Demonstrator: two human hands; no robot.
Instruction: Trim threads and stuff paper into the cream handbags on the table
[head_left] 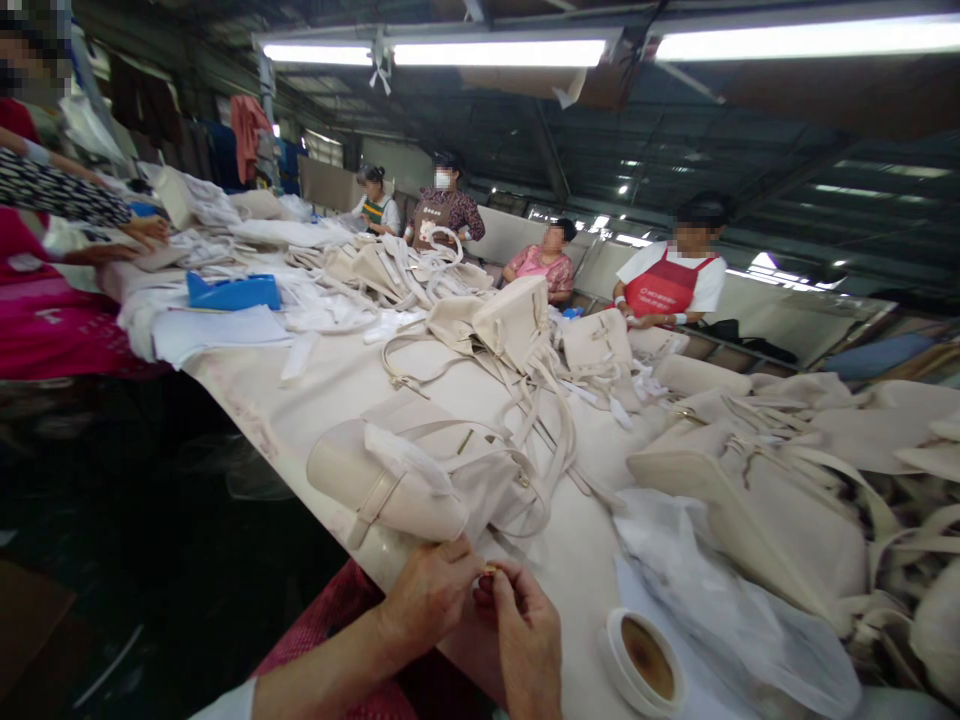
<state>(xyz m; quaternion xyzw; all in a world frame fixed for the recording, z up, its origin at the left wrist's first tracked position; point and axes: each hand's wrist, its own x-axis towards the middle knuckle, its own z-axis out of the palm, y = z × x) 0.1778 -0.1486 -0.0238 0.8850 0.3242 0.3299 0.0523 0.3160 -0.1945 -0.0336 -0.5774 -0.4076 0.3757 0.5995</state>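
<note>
My left hand [429,592] and my right hand [529,632] meet at the table's front edge, fingertips close together. Between the fingers of the right hand shows a small gold-coloured piece [489,570], too small to name. The left fingers are pinched right beside it; what they hold, if anything, is hidden. Just beyond the left hand lies a cream backpack [390,480] on its side, with straps and a buckled strap. A white wrapped strip [409,458] rests across it. Right of my hands stands a white round tub [611,640] with brown contents.
Cream bags [739,510] are heaped along the right, beside clear plastic bags [720,590]. More bags [502,320] and straps cover the table's middle. A blue tape dispenser [232,291] stands at the left edge on white sheets [217,330]. Several people work around the table.
</note>
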